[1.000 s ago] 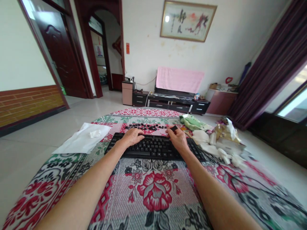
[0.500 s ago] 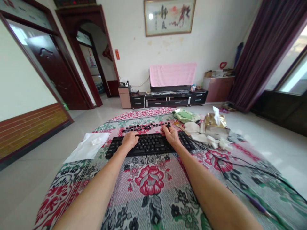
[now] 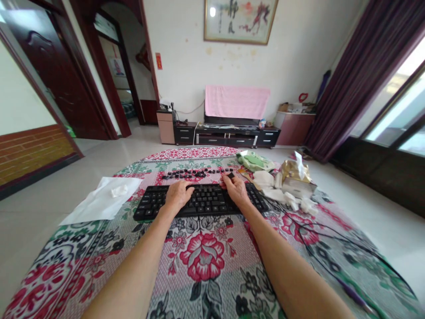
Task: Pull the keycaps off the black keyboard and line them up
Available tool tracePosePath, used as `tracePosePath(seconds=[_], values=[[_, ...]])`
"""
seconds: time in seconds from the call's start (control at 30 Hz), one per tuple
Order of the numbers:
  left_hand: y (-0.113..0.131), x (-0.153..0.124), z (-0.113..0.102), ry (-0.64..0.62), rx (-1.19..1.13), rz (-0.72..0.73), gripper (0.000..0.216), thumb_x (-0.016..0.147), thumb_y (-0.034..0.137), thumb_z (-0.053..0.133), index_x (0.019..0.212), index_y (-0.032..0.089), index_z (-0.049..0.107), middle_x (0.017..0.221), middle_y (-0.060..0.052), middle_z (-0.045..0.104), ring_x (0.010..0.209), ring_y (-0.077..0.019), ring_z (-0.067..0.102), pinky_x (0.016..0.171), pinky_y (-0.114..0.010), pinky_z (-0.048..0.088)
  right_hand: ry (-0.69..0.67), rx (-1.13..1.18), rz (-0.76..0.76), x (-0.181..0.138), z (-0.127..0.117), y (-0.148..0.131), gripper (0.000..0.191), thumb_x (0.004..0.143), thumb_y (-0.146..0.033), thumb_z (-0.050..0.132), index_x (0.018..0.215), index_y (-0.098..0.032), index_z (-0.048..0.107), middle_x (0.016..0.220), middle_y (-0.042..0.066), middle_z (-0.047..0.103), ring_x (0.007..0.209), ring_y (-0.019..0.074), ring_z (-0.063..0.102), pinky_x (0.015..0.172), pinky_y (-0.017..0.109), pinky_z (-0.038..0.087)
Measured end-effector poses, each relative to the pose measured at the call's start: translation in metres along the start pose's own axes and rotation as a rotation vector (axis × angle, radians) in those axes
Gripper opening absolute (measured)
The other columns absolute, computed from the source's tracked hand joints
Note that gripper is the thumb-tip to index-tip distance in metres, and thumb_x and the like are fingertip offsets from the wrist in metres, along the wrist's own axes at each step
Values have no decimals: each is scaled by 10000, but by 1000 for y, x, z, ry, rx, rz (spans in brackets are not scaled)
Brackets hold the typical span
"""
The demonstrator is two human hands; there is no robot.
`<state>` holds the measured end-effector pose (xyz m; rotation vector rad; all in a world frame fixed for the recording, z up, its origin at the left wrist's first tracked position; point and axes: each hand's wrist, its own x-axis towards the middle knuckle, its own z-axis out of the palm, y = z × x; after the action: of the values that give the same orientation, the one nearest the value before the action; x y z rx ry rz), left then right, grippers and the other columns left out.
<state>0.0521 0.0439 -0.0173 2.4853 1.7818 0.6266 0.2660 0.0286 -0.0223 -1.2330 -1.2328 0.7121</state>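
A black keyboard (image 3: 149, 204) lies across a table draped in a flowered cloth (image 3: 206, 257). My left hand (image 3: 178, 196) rests on the keyboard's middle, fingers curled down onto the keys. My right hand (image 3: 234, 188) sits over the keyboard's far right part and pinches a small black keycap (image 3: 230, 175) between thumb and fingertips. Just beyond the keyboard a row of loose black keycaps (image 3: 195, 173) lies on the cloth.
A white sheet with a crumpled tissue (image 3: 102, 201) lies at the left. At the right are a green packet (image 3: 254, 160), a gold tissue box (image 3: 294, 175) and scattered tissues (image 3: 292, 199). A black cable (image 3: 318, 235) trails right from the keyboard.
The view swung right then settled a little left. My right hand kept its keycap and stayed at the keyboard's far edge. My left hand barely moved on the keys.
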Motion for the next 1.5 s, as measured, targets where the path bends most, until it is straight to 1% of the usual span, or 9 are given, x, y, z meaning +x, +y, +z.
tracePosePath(seconds=[0.17, 0.37, 0.43, 0.5, 0.6, 0.73, 1.03, 1.2, 1.5], values=[[2, -1, 0, 11, 15, -5, 308, 837, 334, 466, 1059, 231, 653, 1046, -39, 677, 988, -191, 604, 900, -282, 440, -8, -49, -12, -1, -1, 2, 335, 727, -472, 528, 861, -171, 589, 744, 32, 655, 645, 158, 629, 630, 270, 515], [1, 0, 1, 10, -14, -13, 305, 833, 329, 474, 1059, 229, 651, 1044, -48, 674, 995, -202, 597, 917, -305, 431, -63, -140, -114, 0, 5, -5, 324, 723, -419, 569, 945, -185, 598, 772, 30, 663, 713, 165, 626, 656, 265, 496], [1, 0, 1, 10, -31, -19, 299, 831, 329, 479, 1051, 225, 654, 1035, -51, 675, 991, -204, 596, 915, -311, 430, -139, -152, -168, 2, 13, -13, 273, 730, -398, 572, 901, -185, 593, 732, 14, 645, 685, 150, 608, 645, 251, 482], [1, -1, 2, 14, -49, -21, 295, 829, 327, 485, 1043, 219, 657, 1027, -54, 675, 991, -204, 594, 913, -311, 429, -255, -161, -208, 6, 23, -21, 212, 745, -378, 555, 830, -187, 586, 691, -1, 624, 652, 135, 589, 635, 241, 469], [1, 0, 3, 26, -71, -20, 292, 826, 324, 492, 1044, 218, 655, 1023, -57, 674, 993, -204, 592, 910, -312, 429, -395, -169, -240, 11, 34, -26, 175, 758, -352, 534, 821, -194, 577, 686, -15, 614, 649, 124, 577, 627, 230, 453], [0, 0, 4, 23, -64, -12, 286, 824, 317, 495, 1031, 208, 660, 1015, -63, 674, 999, -206, 591, 917, -310, 426, -488, -197, -269, 13, 37, -22, 158, 776, -323, 510, 832, -188, 572, 675, -25, 594, 643, 111, 547, 645, 223, 433], [0, 0, 5, 40, -42, 3, 277, 824, 298, 499, 1025, 200, 662, 1012, -58, 676, 989, -204, 596, 912, -304, 434, -579, -113, -269, 17, 33, -10, 149, 786, -334, 532, 831, -194, 558, 695, -28, 571, 674, 113, 528, 660, 230, 419], [0, 0, 6, 57, -46, 16, 269, 821, 292, 504, 1011, 194, 668, 1001, -68, 679, 978, -219, 604, 897, -321, 444, -567, -175, -337, 17, 34, -9, 139, 802, -324, 527, 833, -195, 567, 705, -27, 567, 670, 111, 512, 654, 231, 402], [0, 1, 7, 51, -39, 6, 266, 823, 298, 512, 1009, 187, 665, 991, -73, 680, 969, -214, 604, 898, -316, 438, -586, -262, -371, 15, 34, -15, 131, 809, -303, 514, 855, -194, 573, 696, -32, 571, 651, 109, 505, 638, 224, 393]])
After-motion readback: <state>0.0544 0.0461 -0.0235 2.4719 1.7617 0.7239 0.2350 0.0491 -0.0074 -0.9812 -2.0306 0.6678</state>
